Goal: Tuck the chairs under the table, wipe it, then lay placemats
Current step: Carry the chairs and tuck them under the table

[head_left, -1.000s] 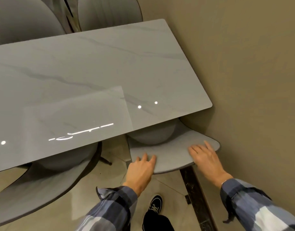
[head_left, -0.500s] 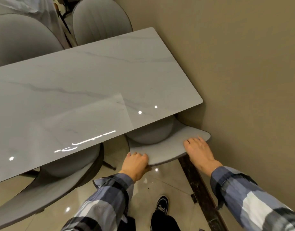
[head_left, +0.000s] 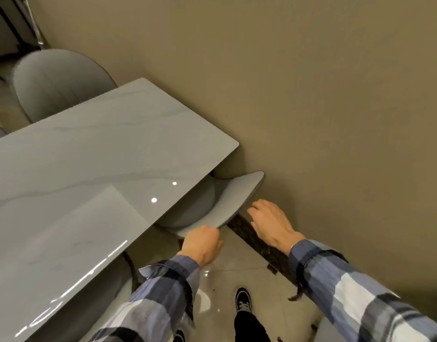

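- The chair point(head_left: 239, 193) I am handling sits at the near corner of the tabletop point(head_left: 108, 174), close against the wall point(head_left: 311, 95). Its seat is mostly under the slab and only the curved back rim pokes out.
- My left hand point(head_left: 201, 243) is curled into a loose fist at the near end of that back rim, knuckles touching its edge. I cannot tell whether the fingers actually grip under it.
- My right hand point(head_left: 269, 222) is half open with the fingers bent, just beside the rim's outer edge. Whether the fingertips touch the chair I cannot tell, and it holds nothing.
- The chair is a smooth grey shell, rounded like a shallow scoop, with a thin darker edge.
- The tabletop is a glossy, pale grey slab with faint marble veins, rounded corners and bright spots of reflected light.
- A second grey chair point(head_left: 57, 82) stands at the far side, its padded back rising above the slab with soft vertical seams.
- Both my sleeves point(head_left: 163, 292) are blue, white and dark plaid flannel, cuffs unbuttoned.
- The floor point(head_left: 237, 270) is shiny beige tile with a dark speckled stone strip along the wall, and my dark shoe point(head_left: 242, 299) stands on it.
- The wall is matte, plain tan.
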Demonstrator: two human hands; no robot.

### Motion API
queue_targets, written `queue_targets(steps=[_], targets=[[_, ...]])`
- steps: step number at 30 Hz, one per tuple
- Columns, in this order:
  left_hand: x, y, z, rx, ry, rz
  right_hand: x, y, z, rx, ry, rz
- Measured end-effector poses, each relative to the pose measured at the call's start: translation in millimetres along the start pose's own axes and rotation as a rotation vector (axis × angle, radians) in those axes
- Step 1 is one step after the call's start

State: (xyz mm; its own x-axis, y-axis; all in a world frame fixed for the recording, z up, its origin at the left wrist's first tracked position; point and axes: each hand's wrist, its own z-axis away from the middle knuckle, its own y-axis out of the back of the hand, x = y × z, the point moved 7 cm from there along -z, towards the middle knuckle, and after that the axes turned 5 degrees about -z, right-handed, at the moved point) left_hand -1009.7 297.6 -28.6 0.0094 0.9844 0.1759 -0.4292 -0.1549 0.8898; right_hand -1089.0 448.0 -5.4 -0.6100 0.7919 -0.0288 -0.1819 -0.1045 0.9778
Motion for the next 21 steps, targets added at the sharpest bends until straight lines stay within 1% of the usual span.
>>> queue_targets(steps=[3, 5, 8, 11, 13, 14, 16, 21], targets=[[16.3, 15.1, 20.5, 0.000, -0.088, -0.028, -15.2, 8.2, 38.6, -0.024, -0.125, 0.007], [32.2, 12.0, 48.5, -0.061, -0.151, -0.083, -24.8, 3.1, 84.4, -0.054, -0.271, -0.024], [58.1, -5.9, 79.3, -0.170, -0.208, -0.129, -32.0, -12.5, 140.6, -0.040, -0.432, -0.123], [86.2, -28.4, 108.6, -0.242, -0.247, -0.125, -46.4, -36.5, 191.0, -0.072, -0.552, -0.236], [103.1, -40.2, 118.2, -0.250, -0.267, -0.117, -51.2, -51.2, 212.1, -0.105, -0.599, -0.291], [106.8, -49.6, 142.9, -0.257, -0.280, -0.133, -70.2, -58.7, 235.0, -0.114, -0.627, -0.327], [113.1, -57.8, 153.7, -0.249, -0.288, -0.148, -79.3, -66.7, 250.7, -0.117, -0.643, -0.339], [115.6, -97.5, 226.4, -0.261, -0.297, -0.247, -137.6, -91.1, 315.6, -0.102, -0.685, -0.430]])
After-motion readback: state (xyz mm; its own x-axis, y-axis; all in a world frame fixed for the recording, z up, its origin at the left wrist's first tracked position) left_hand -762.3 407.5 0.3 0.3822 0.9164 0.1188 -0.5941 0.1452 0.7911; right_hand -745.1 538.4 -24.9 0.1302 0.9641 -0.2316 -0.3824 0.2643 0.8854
